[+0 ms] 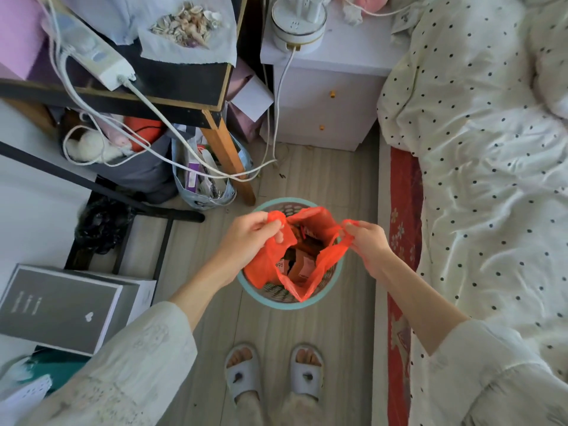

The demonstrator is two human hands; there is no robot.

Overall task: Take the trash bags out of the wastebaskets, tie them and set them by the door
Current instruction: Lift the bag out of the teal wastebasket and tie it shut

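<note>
Both hands pinch the red trash bag [278,265]: left hand [250,233] and right hand [367,241] each grip a handle above the teal wastebasket [333,284] on the pale wood floor [322,186], between cluttered desk [172,96] and bed [479,167]; contents look like wrappers.

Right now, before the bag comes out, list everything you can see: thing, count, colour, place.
trash bag: 1, orange-red, open, in the wastebasket, both handles held
wastebasket: 1, teal rim, mesh wall, on the floor ahead of the feet
desk: 1, dark top, wooden leg, upper left
power strip: 1, white, on the desk, cables hanging down
seashells: a pile, pale, on paper on the desk
nightstand: 1, white, top centre
bed quilt: 1, cream with dark dots, right
box: 1, grey, lower left
slippers: 2, pale, bottom centre
left hand: pinches the bag's left handle
right hand: grips the bag's right handle
</note>
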